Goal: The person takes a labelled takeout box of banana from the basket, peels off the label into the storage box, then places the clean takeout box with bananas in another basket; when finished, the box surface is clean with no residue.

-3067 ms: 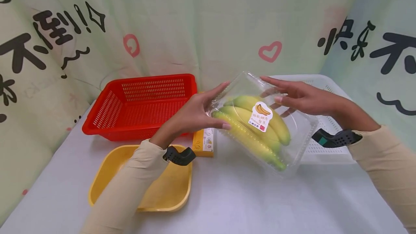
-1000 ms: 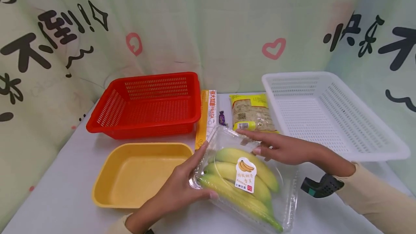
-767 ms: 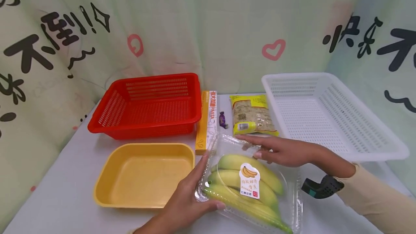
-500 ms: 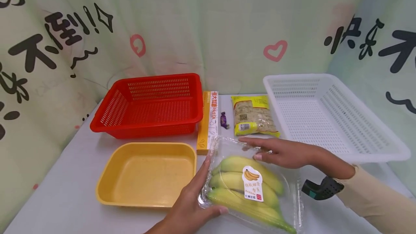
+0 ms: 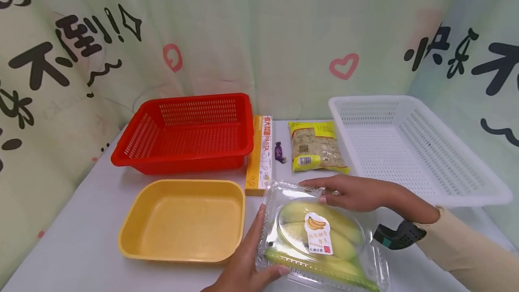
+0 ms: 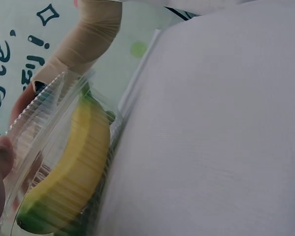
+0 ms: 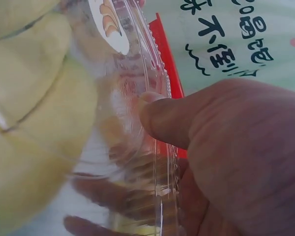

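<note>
Red basket (image 5: 184,132) at centre left and yellow tray (image 5: 182,220) below it hold nothing; white basket (image 5: 409,148) at right likewise. Clear box (image 5: 322,238) with bananas (image 5: 320,233) sits on the table at lower centre. Left hand (image 5: 243,269) grips its left edge, thumb curled over the lid; right hand (image 5: 357,193) clasps its far edge, thumb on the lid.
</note>
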The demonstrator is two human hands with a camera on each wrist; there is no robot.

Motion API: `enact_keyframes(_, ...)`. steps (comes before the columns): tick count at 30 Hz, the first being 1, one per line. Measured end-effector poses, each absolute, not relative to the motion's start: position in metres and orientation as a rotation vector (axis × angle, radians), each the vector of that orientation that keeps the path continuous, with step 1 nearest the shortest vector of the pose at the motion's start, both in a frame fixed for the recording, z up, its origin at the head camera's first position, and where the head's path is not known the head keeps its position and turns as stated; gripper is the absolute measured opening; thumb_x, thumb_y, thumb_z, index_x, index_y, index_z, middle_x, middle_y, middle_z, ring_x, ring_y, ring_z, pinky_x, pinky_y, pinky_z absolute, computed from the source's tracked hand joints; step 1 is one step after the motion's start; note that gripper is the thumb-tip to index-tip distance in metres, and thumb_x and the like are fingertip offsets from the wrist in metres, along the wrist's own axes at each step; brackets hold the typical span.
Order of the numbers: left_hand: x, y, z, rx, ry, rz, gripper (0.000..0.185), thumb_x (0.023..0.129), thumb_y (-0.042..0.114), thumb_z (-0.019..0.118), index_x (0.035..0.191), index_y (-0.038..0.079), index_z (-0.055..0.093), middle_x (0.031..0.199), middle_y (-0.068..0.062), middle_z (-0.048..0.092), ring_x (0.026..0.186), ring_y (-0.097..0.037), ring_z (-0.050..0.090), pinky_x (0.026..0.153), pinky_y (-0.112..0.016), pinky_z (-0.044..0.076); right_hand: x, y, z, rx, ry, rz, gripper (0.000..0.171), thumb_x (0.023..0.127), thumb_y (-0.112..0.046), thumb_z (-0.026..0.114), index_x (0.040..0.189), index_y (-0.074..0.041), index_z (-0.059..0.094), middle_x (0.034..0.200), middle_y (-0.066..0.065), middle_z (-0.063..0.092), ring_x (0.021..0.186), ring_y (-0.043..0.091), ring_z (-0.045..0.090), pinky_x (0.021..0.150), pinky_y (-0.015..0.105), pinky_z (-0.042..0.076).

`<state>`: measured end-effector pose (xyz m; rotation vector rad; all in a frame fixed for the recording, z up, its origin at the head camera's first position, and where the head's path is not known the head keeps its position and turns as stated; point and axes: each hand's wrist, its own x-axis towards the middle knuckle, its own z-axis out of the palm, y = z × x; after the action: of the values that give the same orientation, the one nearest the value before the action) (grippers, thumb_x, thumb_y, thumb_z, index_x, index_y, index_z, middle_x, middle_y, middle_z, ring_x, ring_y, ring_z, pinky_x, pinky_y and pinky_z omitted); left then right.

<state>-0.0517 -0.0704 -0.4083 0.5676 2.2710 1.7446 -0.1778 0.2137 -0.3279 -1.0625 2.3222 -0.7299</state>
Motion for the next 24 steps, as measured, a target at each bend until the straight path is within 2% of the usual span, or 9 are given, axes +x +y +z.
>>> enact_keyframes(5,-0.053,-0.071,-0.41,0.543,2.277,1.73,0.11,0.082,0.038,0.077,0.156,0.031,-0.005,0.162,0.007,0.001,0.146,-0.019,0.007,0.113,-0.051,0.014,-0.182,0.211,-0.329,-1.104,2.306,-0.747,0.05,0.101,-0.031,0.053,0.146,-0.01,0.045,0.142,0.005,0.05,0.128,0.025,0.046,0.103,0.051,0.04)
enact_keyframes(11,-0.056,-0.071,-0.412,0.583,2.35,1.682,0.109,0.083,0.041,0.075,0.156,0.031,-0.004,0.162,0.009,0.001,0.146,-0.017,0.009,0.114,-0.047,0.015,-0.186,0.209,-0.329,-1.071,2.311,-0.758,0.049,0.101,-0.028,0.054,0.145,-0.009,0.046,0.14,0.004,0.052,0.127,0.024,0.047,0.103,0.049,0.041)
enact_keyframes(16,-0.057,-0.072,-0.414,0.608,2.4,1.66,0.109,0.082,0.042,0.075,0.157,0.03,-0.004,0.162,0.007,0.003,0.146,-0.017,0.011,0.115,-0.045,0.017,-0.19,0.207,-0.326,-1.041,2.361,-0.899,0.046,0.1,-0.024,0.057,0.14,-0.004,0.05,0.135,0.009,0.057,0.123,0.026,0.053,0.098,0.041,0.047)
enact_keyframes(19,-0.056,-0.073,-0.415,0.61,2.409,1.667,0.11,0.082,0.041,0.075,0.157,0.029,-0.003,0.162,0.007,0.005,0.145,-0.018,0.013,0.115,-0.044,0.018,-0.188,0.206,-0.321,-1.032,2.365,-1.04,0.039,0.101,-0.018,0.056,0.136,-0.001,0.054,0.13,0.012,0.06,0.119,0.026,0.057,0.093,0.034,0.05)
enact_keyframes(24,-0.057,-0.073,-0.418,0.613,2.386,1.687,0.109,0.082,0.04,0.076,0.157,0.029,-0.003,0.162,0.009,0.004,0.146,-0.017,0.013,0.115,-0.042,0.018,-0.175,0.204,-0.311,-1.042,2.35,-1.171,0.03,0.1,-0.013,0.056,0.127,-0.002,0.062,0.114,0.007,0.069,0.107,0.019,0.064,0.088,0.028,0.052)
